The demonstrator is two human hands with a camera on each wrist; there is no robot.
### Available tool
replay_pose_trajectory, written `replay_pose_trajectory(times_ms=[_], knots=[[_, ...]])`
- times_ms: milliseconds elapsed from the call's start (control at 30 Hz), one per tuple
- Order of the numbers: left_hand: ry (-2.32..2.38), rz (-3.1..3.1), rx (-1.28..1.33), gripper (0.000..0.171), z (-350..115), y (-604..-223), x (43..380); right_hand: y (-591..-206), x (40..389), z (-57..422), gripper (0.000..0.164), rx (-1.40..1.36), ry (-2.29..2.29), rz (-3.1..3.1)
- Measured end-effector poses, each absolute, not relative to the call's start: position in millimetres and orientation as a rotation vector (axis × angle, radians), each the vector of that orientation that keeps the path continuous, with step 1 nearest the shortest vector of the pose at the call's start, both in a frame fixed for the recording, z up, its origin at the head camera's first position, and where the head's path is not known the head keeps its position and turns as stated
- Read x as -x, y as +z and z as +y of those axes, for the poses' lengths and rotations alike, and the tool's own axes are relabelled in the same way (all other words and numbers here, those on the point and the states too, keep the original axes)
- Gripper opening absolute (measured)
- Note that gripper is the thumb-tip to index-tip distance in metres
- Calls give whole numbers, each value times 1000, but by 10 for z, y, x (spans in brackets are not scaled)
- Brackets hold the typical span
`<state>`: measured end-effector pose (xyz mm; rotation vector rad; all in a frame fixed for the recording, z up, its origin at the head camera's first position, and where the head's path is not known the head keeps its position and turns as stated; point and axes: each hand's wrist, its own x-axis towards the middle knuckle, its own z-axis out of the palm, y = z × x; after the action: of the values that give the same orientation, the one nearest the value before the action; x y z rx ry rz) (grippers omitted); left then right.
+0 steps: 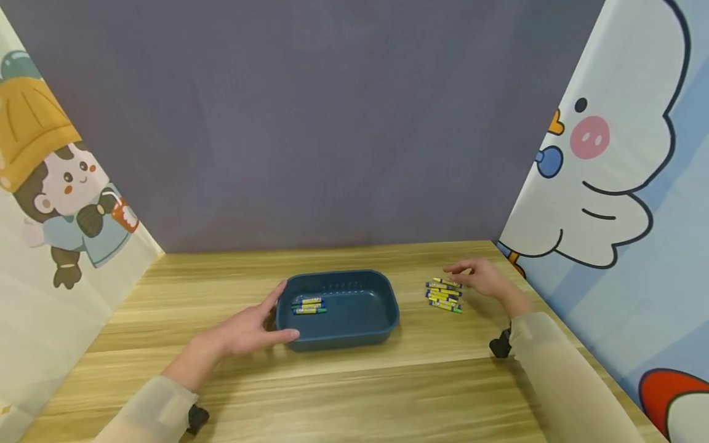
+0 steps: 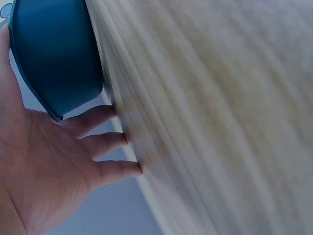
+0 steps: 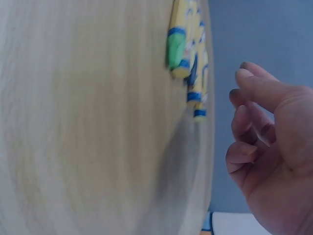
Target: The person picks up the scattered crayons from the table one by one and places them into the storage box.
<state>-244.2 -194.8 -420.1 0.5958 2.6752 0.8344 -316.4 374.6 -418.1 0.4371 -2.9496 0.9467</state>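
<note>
A dark blue rectangular tray (image 1: 354,311) sits on the wooden table, with a few yellow-wrapped crayons (image 1: 309,311) lying at its left end. My left hand (image 1: 252,329) rests against that end, thumb at the near rim and forefinger along the far left corner. In the left wrist view, the other fingers (image 2: 120,168) stretch straight down to the tabletop beside the tray (image 2: 58,58). To the right, several crayons (image 1: 444,305) with blue bands lie in a loose pile. Just beyond the pile hovers my right hand (image 1: 482,277), fingers loosely bent and holding nothing, apart from the crayons (image 3: 177,49).
The wood-grain tabletop (image 1: 354,394) extends in front of the tray. A grey panel (image 1: 332,123) rises at the back, with printed cartoon walls on the left (image 1: 83,203) and right (image 1: 620,203). Black wrist straps (image 1: 501,344) show below both sleeves.
</note>
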Motion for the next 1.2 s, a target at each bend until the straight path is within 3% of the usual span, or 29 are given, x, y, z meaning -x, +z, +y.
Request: replay_pose_trajectory(times_ms=[233,1200], knots=[[831,2690,-603,120,-1953,-4214,2445,-4289,3198,3867,30,-298,917,-3047],[825,2691,-591,120,-1953,-4220,2446,-4357,3215,3940,31,-305,823,-3062]])
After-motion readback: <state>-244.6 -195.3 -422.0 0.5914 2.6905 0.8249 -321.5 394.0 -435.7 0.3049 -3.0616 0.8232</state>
